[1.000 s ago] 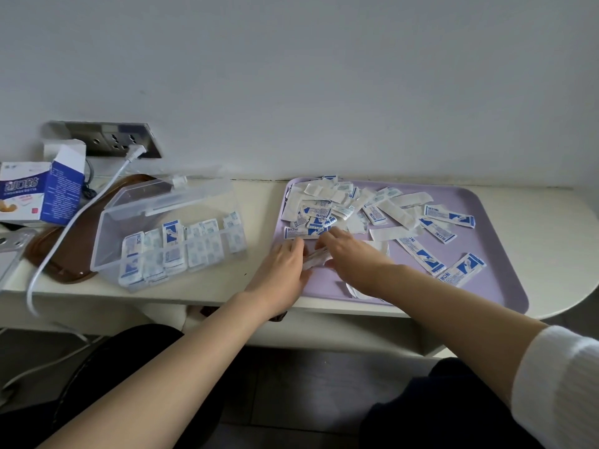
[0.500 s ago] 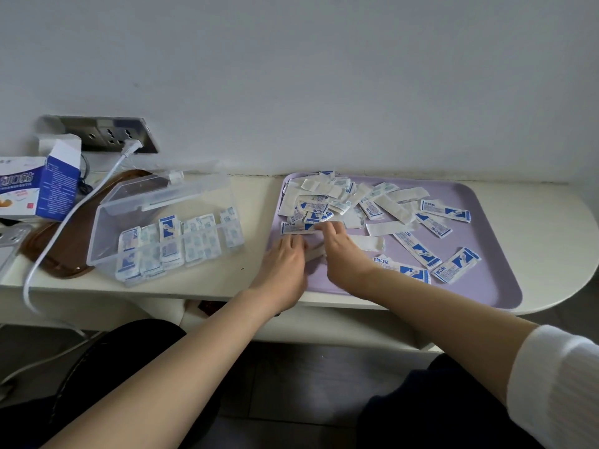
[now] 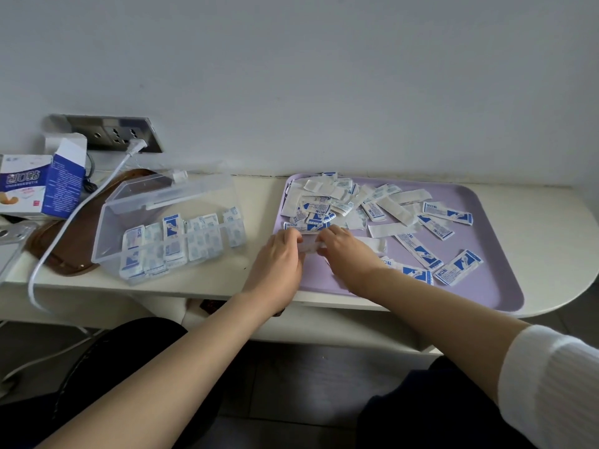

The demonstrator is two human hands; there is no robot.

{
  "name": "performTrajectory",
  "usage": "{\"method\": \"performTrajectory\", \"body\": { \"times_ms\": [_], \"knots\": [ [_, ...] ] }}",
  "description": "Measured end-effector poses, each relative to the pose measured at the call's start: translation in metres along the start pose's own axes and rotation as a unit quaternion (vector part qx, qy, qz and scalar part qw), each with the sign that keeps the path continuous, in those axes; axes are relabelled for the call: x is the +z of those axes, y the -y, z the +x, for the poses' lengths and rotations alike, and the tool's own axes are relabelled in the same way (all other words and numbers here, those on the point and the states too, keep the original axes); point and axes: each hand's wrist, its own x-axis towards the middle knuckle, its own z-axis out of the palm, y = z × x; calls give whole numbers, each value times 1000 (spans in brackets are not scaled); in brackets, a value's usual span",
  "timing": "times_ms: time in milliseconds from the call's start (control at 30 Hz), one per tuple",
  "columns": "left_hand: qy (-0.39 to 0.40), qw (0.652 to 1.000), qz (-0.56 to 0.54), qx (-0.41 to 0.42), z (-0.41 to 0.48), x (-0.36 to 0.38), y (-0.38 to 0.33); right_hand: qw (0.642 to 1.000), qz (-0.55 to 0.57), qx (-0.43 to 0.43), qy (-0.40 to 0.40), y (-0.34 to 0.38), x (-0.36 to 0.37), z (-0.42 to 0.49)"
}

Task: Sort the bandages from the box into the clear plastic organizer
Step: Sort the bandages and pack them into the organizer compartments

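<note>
Many loose bandages [image 3: 327, 202] in white and blue wrappers lie scattered on a lilac tray [image 3: 486, 286]. My left hand [image 3: 278, 257] and my right hand [image 3: 346, 251] meet at the tray's near left edge, both pinching the same small stack of bandages [image 3: 309, 246] between their fingertips. The clear plastic organizer [image 3: 107, 241] stands to the left with its lid up and several bandages standing in its compartments. The opened blue and white bandage box [image 3: 39, 186] sits at the far left.
A white cable [image 3: 74, 215] runs from the wall socket [image 3: 120, 134] over a brown tray [image 3: 68, 254] and down off the shelf edge. A metal object [image 3: 9, 234] lies at the far left. The white shelf [image 3: 551, 228] curves away on the right.
Both hands have drawn together near the tray's left edge around the small stack. The view has shifted slightly; the bandages on the tray lie as before.
</note>
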Motion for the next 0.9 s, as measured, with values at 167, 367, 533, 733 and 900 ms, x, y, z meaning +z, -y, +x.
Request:
{"method": "performTrajectory", "body": {
  "times_ms": [167,367,533,733,900],
  "knots": [
    [58,985,165,-5,-4,9,-1,999,33,-20,24,6,1,-7],
    [70,980,184,-9,-6,5,-3,997,-28,-73,8,0,10,-5],
    [30,993,113,17,-12,-8,-1,979,-44,-153,-126,12,-5,-6],
    [35,997,-69,-1,-27,-29,16,985,53,-123,-112,30,-18,-16],
    [54,979,-193,-38,-37,-51,33,969,236,-51,-53,43,-24,-18]
  ]
}}
